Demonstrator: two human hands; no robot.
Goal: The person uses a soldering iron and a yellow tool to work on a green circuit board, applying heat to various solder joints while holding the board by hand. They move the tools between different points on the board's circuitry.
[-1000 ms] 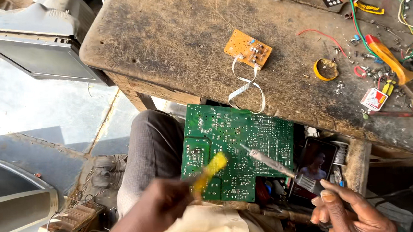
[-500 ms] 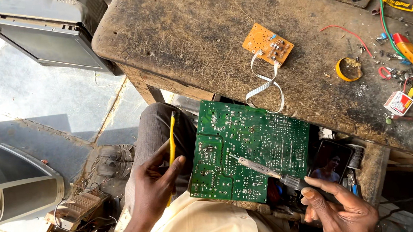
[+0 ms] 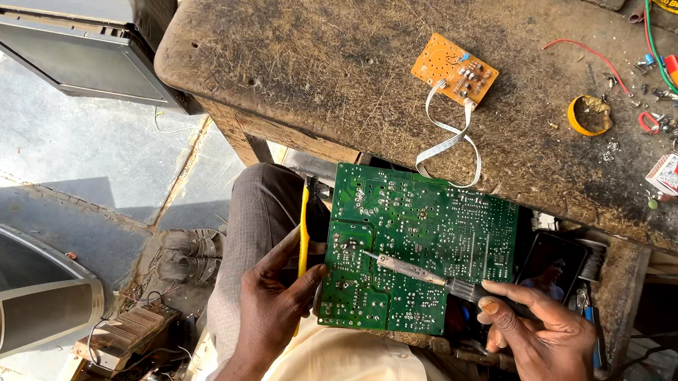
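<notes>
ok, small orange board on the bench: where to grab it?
Pinch the orange board by its two long bare edges from above; it lies flat, components up. Come from the far upper-left side, since the white ribbon cable leaves its near edge and loops to the green board.

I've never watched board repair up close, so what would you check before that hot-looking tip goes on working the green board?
1. Green circuit board steadied: ok, left hand touches its edge.
2. Soldering iron gripped: ok, in the right hand.
3. Tip on the board: ok, near its lower left part.
4. Yellow-handled tool clear of the tip: ok, off the board's left edge.
5. Iron hot: cannot tell.
6. Phone clear: not ok, beside the board.
</notes>
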